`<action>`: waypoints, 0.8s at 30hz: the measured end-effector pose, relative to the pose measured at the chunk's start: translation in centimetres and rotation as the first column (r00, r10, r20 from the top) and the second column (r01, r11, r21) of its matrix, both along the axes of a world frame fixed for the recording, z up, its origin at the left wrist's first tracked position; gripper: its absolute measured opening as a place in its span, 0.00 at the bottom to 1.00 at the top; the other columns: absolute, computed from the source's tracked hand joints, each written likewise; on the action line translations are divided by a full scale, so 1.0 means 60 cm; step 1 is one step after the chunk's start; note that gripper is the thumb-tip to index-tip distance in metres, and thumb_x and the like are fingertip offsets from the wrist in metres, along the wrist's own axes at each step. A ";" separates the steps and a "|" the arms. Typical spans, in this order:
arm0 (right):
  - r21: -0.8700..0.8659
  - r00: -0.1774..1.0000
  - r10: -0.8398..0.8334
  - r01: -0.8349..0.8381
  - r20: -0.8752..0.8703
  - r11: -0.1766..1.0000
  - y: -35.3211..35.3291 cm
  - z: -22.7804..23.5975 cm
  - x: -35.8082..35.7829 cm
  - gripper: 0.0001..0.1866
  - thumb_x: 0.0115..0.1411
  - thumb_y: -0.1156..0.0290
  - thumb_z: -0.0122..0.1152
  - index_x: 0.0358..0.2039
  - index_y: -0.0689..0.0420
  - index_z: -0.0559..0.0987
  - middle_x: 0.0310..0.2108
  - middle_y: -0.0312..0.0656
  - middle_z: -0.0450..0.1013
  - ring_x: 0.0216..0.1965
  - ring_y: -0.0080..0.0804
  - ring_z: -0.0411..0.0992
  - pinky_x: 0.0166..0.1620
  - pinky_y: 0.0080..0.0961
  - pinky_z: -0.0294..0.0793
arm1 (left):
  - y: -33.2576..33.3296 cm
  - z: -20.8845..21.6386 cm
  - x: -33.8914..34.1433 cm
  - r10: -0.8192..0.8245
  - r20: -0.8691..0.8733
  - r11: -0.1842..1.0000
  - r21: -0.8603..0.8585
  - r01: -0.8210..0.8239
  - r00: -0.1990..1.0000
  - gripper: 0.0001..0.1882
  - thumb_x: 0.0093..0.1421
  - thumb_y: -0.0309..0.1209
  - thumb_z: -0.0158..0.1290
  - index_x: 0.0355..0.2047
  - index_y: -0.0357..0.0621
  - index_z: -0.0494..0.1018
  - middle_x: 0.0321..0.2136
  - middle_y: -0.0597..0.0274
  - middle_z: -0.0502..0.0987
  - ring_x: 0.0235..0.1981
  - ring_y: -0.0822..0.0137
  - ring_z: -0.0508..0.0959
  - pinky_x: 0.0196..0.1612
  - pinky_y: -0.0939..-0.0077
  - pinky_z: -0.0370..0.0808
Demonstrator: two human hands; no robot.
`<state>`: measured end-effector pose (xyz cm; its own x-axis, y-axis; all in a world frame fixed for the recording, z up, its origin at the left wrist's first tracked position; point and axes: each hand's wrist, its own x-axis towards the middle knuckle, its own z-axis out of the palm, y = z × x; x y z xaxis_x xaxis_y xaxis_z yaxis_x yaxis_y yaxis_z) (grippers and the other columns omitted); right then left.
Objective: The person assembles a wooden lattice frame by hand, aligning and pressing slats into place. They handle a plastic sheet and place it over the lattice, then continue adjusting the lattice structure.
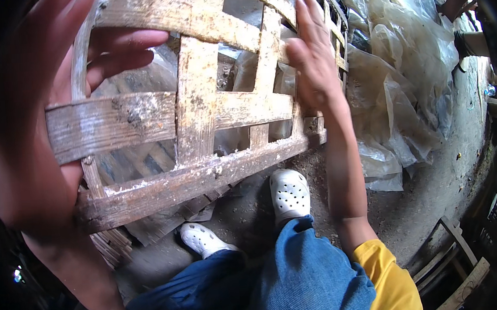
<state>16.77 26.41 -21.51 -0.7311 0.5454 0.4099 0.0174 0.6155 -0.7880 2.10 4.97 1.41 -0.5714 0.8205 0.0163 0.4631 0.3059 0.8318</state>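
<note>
1. Left hand [33, 129], left of the frame and very close to the camera: spread wide, palm against the left edge of the woven bamboo frame [198, 101], fingers curling behind a slat. It grips the frame.
2. Right hand [311, 58], upper centre: fingers nearly straight, pressed flat on the frame's right edge; a bracing hold more than a closed grasp.
3. The frame fills the upper middle of the picture, held up between both hands above the floor [424, 200].
4. Handling, as judged: stiff, dry, fairly light for its size; slats crusted white and rough, so not slippery, though splinters are likely. Best held at the outer edge strips.
5. Orientation: the widest slats run left to right, rising slightly rightward; long axis uncertain, since the top is cut off.
6. Beyond: white clogs [289, 195], blue trousers [303, 278], crumpled plastic sheeting [405, 86] at right.
</note>
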 end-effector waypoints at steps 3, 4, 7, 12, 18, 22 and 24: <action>-0.142 0.992 -0.049 0.065 0.115 0.988 0.064 -0.111 0.065 0.36 0.71 0.50 0.43 0.76 0.49 0.55 0.78 0.52 0.40 0.79 0.46 0.36 0.75 0.52 0.30 | 0.000 -0.008 0.006 0.001 -0.001 1.000 0.009 -0.001 1.000 0.39 0.73 0.52 0.35 0.74 0.36 0.50 0.68 0.43 0.63 0.58 0.60 0.78 0.60 0.66 0.75; -0.198 0.987 -0.078 0.106 0.143 0.974 0.095 -0.158 0.097 0.35 0.73 0.49 0.40 0.77 0.46 0.54 0.79 0.51 0.39 0.79 0.46 0.35 0.75 0.53 0.30 | 0.003 -0.021 0.004 -0.012 0.013 0.999 0.032 0.011 1.000 0.38 0.73 0.52 0.35 0.74 0.36 0.50 0.68 0.43 0.63 0.58 0.60 0.78 0.60 0.66 0.76; -0.159 0.917 -0.203 0.270 0.345 0.950 0.111 -0.203 0.128 0.37 0.75 0.47 0.35 0.76 0.58 0.52 0.78 0.55 0.41 0.79 0.47 0.35 0.76 0.45 0.31 | -0.002 -0.011 0.004 0.001 -0.003 1.000 0.028 -0.001 1.000 0.38 0.74 0.51 0.34 0.74 0.36 0.51 0.68 0.43 0.63 0.58 0.60 0.78 0.60 0.66 0.76; -0.182 0.944 -0.162 0.219 0.287 0.959 0.099 -0.188 0.092 0.39 0.76 0.47 0.31 0.74 0.65 0.51 0.77 0.59 0.43 0.78 0.53 0.35 0.77 0.41 0.34 | -0.005 -0.011 0.006 0.016 0.002 0.999 0.029 -0.017 1.000 0.36 0.75 0.50 0.32 0.74 0.37 0.51 0.68 0.43 0.63 0.58 0.59 0.78 0.60 0.66 0.76; 0.132 0.994 0.102 -0.095 -0.048 0.987 -0.057 0.134 -0.043 0.47 0.67 0.39 0.45 0.74 0.61 0.52 0.72 0.68 0.47 0.75 0.63 0.44 0.73 0.55 0.43 | -0.007 -0.009 0.002 0.050 0.068 0.998 0.042 -0.053 0.996 0.35 0.75 0.48 0.31 0.74 0.37 0.51 0.68 0.43 0.64 0.58 0.59 0.78 0.60 0.65 0.76; 0.301 0.988 0.154 -0.142 -0.017 0.943 -0.109 0.207 -0.057 0.52 0.69 0.30 0.36 0.75 0.62 0.48 0.75 0.71 0.35 0.76 0.66 0.38 0.72 0.65 0.39 | 0.003 -0.004 0.006 0.136 0.099 0.986 0.086 -0.144 0.986 0.34 0.75 0.47 0.30 0.73 0.37 0.51 0.68 0.43 0.64 0.57 0.58 0.78 0.61 0.65 0.75; 0.385 0.992 0.121 -0.105 -0.017 0.917 -0.090 0.169 -0.057 0.48 0.65 0.37 0.50 0.74 0.57 0.55 0.74 0.63 0.45 0.75 0.61 0.45 0.73 0.57 0.44 | 0.029 -0.004 0.035 0.167 -0.067 0.985 0.053 -0.164 0.984 0.35 0.74 0.47 0.31 0.73 0.36 0.52 0.68 0.44 0.64 0.56 0.58 0.79 0.62 0.63 0.75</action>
